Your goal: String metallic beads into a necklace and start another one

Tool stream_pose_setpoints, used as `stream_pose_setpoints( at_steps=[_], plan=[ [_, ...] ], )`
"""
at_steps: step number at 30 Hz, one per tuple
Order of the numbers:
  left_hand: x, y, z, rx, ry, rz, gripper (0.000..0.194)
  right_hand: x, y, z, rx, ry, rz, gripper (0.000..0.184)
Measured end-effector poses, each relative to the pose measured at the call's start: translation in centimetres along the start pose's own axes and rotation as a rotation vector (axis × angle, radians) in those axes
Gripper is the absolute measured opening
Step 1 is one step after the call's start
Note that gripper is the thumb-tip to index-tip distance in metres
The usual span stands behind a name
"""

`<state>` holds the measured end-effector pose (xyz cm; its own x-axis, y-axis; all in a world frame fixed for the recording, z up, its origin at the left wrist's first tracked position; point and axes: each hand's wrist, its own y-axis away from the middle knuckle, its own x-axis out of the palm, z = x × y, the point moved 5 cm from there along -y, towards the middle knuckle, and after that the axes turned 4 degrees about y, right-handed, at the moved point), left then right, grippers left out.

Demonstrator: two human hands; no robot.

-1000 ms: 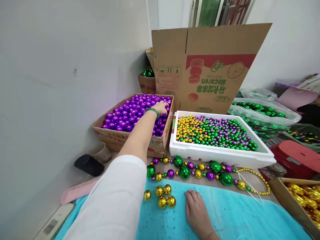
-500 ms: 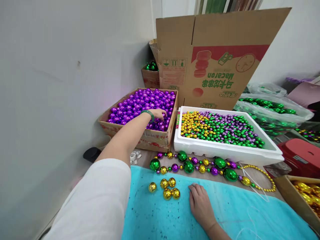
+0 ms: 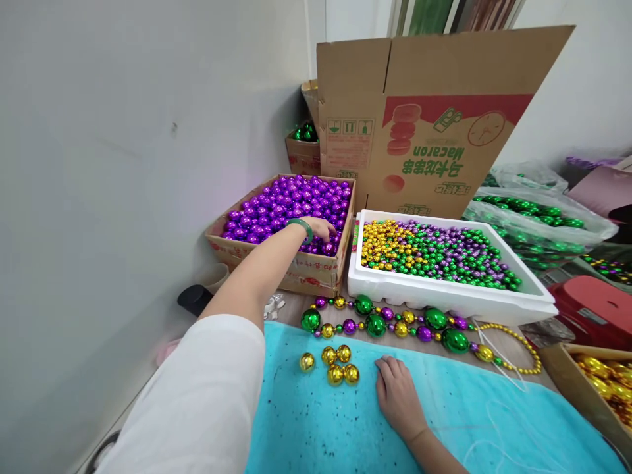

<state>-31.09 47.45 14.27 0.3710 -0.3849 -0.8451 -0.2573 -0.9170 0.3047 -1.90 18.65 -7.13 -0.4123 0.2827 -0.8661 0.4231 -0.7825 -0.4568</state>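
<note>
Beads, glossy purple spheres (image 3: 291,199), fill the brown cardboard box (image 3: 316,271). Inside it my left hand (image 3: 320,228) curls over them; right-front of it my right hand (image 3: 399,396) lies half-bent on turquoise cloth (image 3: 296,421). I can't tell either's grip.

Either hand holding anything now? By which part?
Left hand: fingers at the shiny purple balls in the brown cardboard box; whether one is gripped, and where, cannot be told. Right hand: palm down on the turquoise cloth, no held thing visible.

Cardboard box (image 3: 444,72) with upside-down "Macaron" (image 3: 438,153), Chinese characters (image 3: 432,169), handling symbols (image 3: 349,127)
</note>
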Motion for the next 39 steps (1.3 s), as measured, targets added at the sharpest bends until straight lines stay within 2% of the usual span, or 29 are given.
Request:
stream_pose_setpoints(
  at_steps=[3, 6, 8, 9, 11, 14, 16, 18, 20, 22, 24, 26, 29, 33, 36, 39],
  plan=[
    [-1.5, 2.2, -0.8, 0.026, 0.065, -0.126, 0.063, 0.0, 0.0, -0.1, 0.008, -0.004, 0.008, 0.024],
    [-2.8, 6.9, -2.3, 0.115, 0.386, -0.311, 0.06, -0.2, -0.3, 0.1, 0.013, -0.014, 0.017, 0.024],
    [-2.3, 10.8, -3.7, 0.227, 0.584, -0.343, 0.058, -0.3, -0.4, 0.3, 0.016, -0.019, 0.029, 0.023],
    [-1.6, 12.9, -4.3, 0.267, 0.615, -0.343, 0.057, -0.3, -0.4, 0.4, 0.022, -0.02, 0.039, 0.023],
    [0.3, 17.0, -4.8, 0.288, 0.597, -0.4, 0.053, -0.3, -0.2, 0.3, 0.042, -0.032, 0.063, 0.023],
    [5.0, 22.5, -3.8, 0.236, 0.609, -0.469, 0.049, -1.1, -1.0, -0.1, 0.07, -0.105, 0.1, 0.021],
    [9.4, 25.0, -2.0, 0.117, 0.681, -0.441, 0.049, -2.9, -3.7, -0.1, 0.053, -0.175, 0.091, 0.02],
    [13.9, 26.8, 0.1, -0.021, 0.77, -0.489, 0.046, -5.9, -8.7, 0.8, -0.013, -0.207, 0.011, 0.02],
    [18.3, 27.7, 1.8, -0.149, 0.906, -0.531, 0.047, -9.2, -15.7, 2.7, -0.093, -0.163, -0.073, 0.022],
    [21.9, 28.0, 2.7, -0.242, 1.008, -0.584, 0.052, -11.5, -23.2, 5.6, -0.162, -0.082, -0.069, 0.024],
    [24.5, 28.3, 3.0, -0.319, 1.11, -0.666, 0.058, -11.6, -30.0, 8.8, -0.243, 0.035, 0.073, 0.027],
    [26.5, 28.5, 3.0, -0.394, 1.22, -0.756, 0.062, -9.8, -34.7, 11.2, -0.304, 0.15, 0.269, 0.033],
    [28.4, 28.5, 3.2, -0.489, 1.307, -0.867, 0.062, -5.2, -37.6, 12.3, -0.286, 0.222, 0.538, 0.05],
    [29.5, 27.5, 4.6, -0.536, 1.184, -0.949, 0.051, -0.6, -38.3, 11.3, -0.242, 0.193, 0.616, 0.045],
    [29.4, 25.8, 5.6, -0.53, 1.086, -0.95, 0.044, 1.0, -38.7, 10.3, -0.235, 0.162, 0.614, 0.038],
    [28.7, 24.1, 5.8, -0.531, 0.983, -0.897, 0.042, 0.3, -39.6, 10.3, -0.268, 0.108, 0.539, 0.035]
  ],
)
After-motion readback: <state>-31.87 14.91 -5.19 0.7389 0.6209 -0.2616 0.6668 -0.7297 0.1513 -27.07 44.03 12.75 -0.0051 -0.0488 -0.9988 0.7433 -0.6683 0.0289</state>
